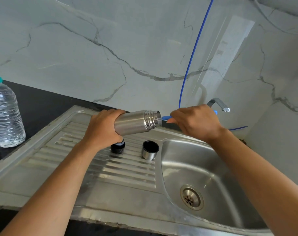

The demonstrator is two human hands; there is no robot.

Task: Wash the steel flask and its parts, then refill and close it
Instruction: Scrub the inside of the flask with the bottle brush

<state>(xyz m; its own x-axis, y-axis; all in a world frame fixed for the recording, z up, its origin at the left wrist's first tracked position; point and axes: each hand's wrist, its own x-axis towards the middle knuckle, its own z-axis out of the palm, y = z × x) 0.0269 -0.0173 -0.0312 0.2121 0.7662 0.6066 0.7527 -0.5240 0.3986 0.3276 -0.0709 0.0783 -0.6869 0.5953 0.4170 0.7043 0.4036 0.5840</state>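
Gripping one flask (136, 122), left hand (102, 128); right hand (196, 121) pinches one blue tube (166, 117).

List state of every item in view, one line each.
steel flask: uncapped, held sideways by left hand
blue tube: tip at flask mouth, pinched by right hand
stopper: off, on drainboard
cup lid: off, mouth up
plastic bottle: capped, upright
tap: no visible flow

No text, label, brand or number can be read on anything shown; faint wall marks are blurred.
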